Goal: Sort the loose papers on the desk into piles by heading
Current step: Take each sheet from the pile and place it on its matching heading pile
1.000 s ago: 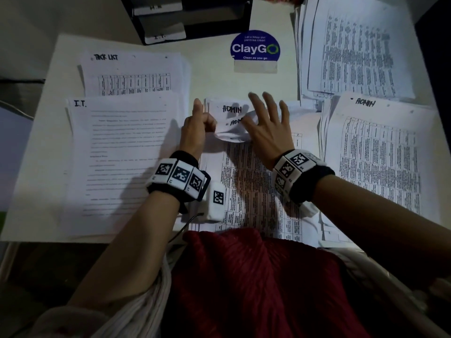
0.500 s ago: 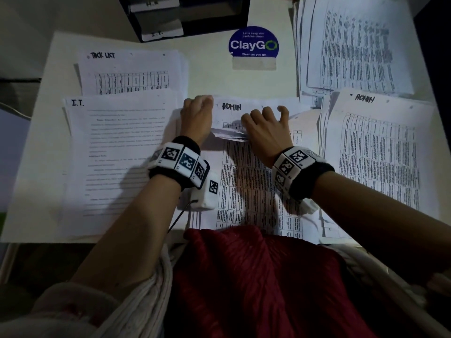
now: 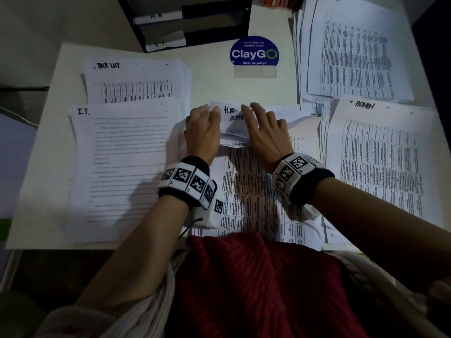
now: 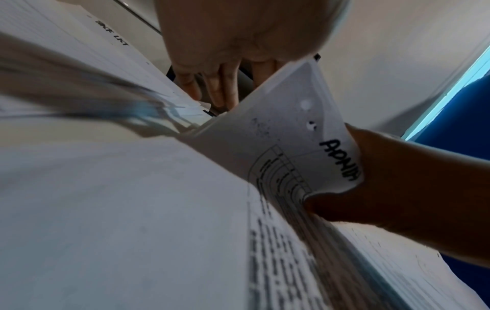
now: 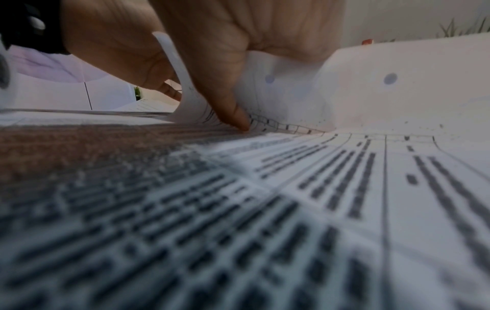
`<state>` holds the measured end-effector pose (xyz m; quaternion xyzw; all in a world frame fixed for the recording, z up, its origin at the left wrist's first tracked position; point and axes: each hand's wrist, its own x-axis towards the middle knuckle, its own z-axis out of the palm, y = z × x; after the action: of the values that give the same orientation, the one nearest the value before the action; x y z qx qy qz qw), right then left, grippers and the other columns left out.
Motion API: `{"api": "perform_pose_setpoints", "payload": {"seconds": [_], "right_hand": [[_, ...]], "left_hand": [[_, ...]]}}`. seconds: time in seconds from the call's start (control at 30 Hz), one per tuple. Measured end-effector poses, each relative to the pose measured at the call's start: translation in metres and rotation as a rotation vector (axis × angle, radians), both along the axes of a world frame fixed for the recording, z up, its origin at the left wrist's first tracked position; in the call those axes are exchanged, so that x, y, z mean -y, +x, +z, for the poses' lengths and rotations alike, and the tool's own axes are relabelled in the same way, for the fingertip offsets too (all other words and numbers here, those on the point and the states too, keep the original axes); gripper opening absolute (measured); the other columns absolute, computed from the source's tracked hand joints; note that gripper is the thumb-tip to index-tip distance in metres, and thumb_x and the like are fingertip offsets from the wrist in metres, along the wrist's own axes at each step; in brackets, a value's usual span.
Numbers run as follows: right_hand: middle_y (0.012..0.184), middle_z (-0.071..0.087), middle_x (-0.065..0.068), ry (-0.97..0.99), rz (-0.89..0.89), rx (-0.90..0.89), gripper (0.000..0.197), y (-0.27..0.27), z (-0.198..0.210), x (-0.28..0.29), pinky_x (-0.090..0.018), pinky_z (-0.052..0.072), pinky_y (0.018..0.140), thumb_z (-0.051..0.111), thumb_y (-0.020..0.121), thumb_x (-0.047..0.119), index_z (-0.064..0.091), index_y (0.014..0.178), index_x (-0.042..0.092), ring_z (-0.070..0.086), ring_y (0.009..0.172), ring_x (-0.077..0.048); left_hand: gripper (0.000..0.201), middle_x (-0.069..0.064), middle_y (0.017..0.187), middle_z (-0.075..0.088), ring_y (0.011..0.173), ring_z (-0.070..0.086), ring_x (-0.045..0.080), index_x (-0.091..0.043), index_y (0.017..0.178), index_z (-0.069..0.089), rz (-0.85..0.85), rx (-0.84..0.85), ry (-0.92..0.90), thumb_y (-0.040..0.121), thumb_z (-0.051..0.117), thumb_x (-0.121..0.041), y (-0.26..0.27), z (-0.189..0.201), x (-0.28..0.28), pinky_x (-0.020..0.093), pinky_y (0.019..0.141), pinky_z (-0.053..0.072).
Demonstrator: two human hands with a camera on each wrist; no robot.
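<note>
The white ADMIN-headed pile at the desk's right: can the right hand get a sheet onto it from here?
Probably yes. The right hand lies just beside the white ADMIN-headed pile, with only flat paper between them and nothing standing in the way.

We cannot read the fine print on the middle stack (image 3: pixel 256 191), which runs under both wrists and out of sight behind the red cloth (image 3: pixel 256 276), and in the right wrist view its table text is only a blur. The left hand (image 3: pixel 202 132) hides the left edge of the bent-up sheets (image 3: pixel 231 123), so we cannot count them. The far pile (image 3: pixel 353 50) is cut off by the top edge.
</note>
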<state>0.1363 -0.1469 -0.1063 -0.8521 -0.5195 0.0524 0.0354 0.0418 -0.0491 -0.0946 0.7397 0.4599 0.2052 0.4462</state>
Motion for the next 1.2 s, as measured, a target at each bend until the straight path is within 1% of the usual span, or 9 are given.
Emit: {"api": "perform_pose_setpoints", "payload": {"seconds": [0.13,0.2,0.37,0.47,0.57,0.73,0.9,1.03,1.2], "right_hand": [[0.13,0.052,-0.019,0.004,-0.013,0.004,0.054,0.0,-0.002,0.002,-0.045,0.045,0.075,0.068,0.078,0.016,0.049,0.126,0.002,0.057,0.101,-0.036],[0.141,0.042,-0.018,-0.011,-0.004,0.001,0.058,0.001,-0.001,0.002,-0.048,0.042,0.085,0.059,0.086,0.019,0.038,0.137,0.002,0.051,0.113,-0.035],[0.155,0.013,-0.012,-0.084,0.031,-0.007,0.058,0.001,0.004,0.003,-0.049,0.027,0.1,0.037,0.096,0.018,0.012,0.147,0.006,0.029,0.133,-0.03],[0.155,0.015,-0.011,-0.092,0.028,-0.019,0.057,0.001,0.005,0.004,-0.049,0.028,0.1,0.035,0.095,0.016,0.014,0.147,0.007,0.031,0.132,-0.03],[0.143,0.04,-0.016,-0.048,0.023,-0.048,0.055,-0.001,0.005,0.003,-0.05,0.041,0.087,0.029,0.084,0.014,0.039,0.138,0.003,0.052,0.114,-0.033],[0.136,0.047,-0.02,0.034,0.054,-0.047,0.067,-0.003,0.008,0.002,-0.054,0.043,0.083,0.062,0.073,0.003,0.042,0.137,0.007,0.055,0.109,-0.038],[0.121,0.057,-0.021,0.044,0.144,0.049,0.055,-0.006,0.01,0.004,-0.055,0.048,0.075,0.049,0.062,0.007,0.048,0.116,0.015,0.059,0.1,-0.039],[0.105,0.064,-0.014,0.035,0.144,0.136,0.027,-0.005,0.008,0.005,-0.054,0.048,0.08,0.026,0.073,0.013,0.039,0.097,0.01,0.056,0.099,-0.029],[0.089,0.06,-0.011,0.052,0.114,0.064,0.029,-0.005,0.004,0.009,-0.065,0.038,0.089,0.033,0.076,0.009,0.051,0.099,0.007,0.062,0.083,-0.028]], "left_hand": [[0.037,-0.001,0.106,0.053,0.106,0.053,0.018,-0.014,0.077,0.063,0.009,0.038,-0.033,0.098,0.039,-0.035,-0.001,0.001,0.001,0.031,0.092,0.041],[0.037,0.004,0.109,0.052,0.103,0.053,0.018,-0.007,0.097,0.065,-0.041,0.03,-0.049,0.097,0.041,-0.035,-0.002,-0.001,-0.001,0.025,0.085,0.04],[0.033,0.008,0.117,0.049,0.112,0.04,0.021,-0.007,0.1,0.07,-0.022,-0.067,0.111,0.09,0.055,-0.036,-0.002,-0.011,-0.009,0.032,0.095,0.037],[0.032,0.01,0.085,0.056,0.079,0.05,0.016,-0.001,0.085,0.069,-0.057,-0.028,0.039,0.091,0.056,-0.03,0.0,-0.006,-0.014,0.029,0.077,0.043],[0.026,0.002,0.061,0.058,0.06,0.048,0.014,-0.002,0.084,0.072,-0.061,-0.024,-0.065,0.089,0.059,-0.024,0.003,0.001,-0.019,0.026,0.065,0.041],[0.025,0.013,0.066,0.058,0.065,0.054,0.02,0.009,0.075,0.066,-0.098,-0.118,-0.216,0.082,0.057,-0.013,0.008,0.01,-0.029,0.027,0.069,0.045],[0.021,0.008,0.065,0.058,0.063,0.056,0.019,-0.009,0.06,0.058,0.009,-0.122,-0.363,0.079,0.062,-0.017,0.012,0.006,-0.039,0.023,0.06,0.038],[0.026,0.006,0.056,0.046,0.053,0.044,0.018,-0.013,0.056,0.052,0.072,-0.098,-0.347,0.081,0.059,-0.015,0.017,0.003,-0.041,0.022,0.054,0.033],[0.01,0.002,0.082,0.058,0.076,0.053,0.018,-0.017,0.087,0.059,0.095,-0.051,-0.292,0.086,0.052,-0.011,0.02,0.0,-0.036,0.026,0.073,0.046]]}}
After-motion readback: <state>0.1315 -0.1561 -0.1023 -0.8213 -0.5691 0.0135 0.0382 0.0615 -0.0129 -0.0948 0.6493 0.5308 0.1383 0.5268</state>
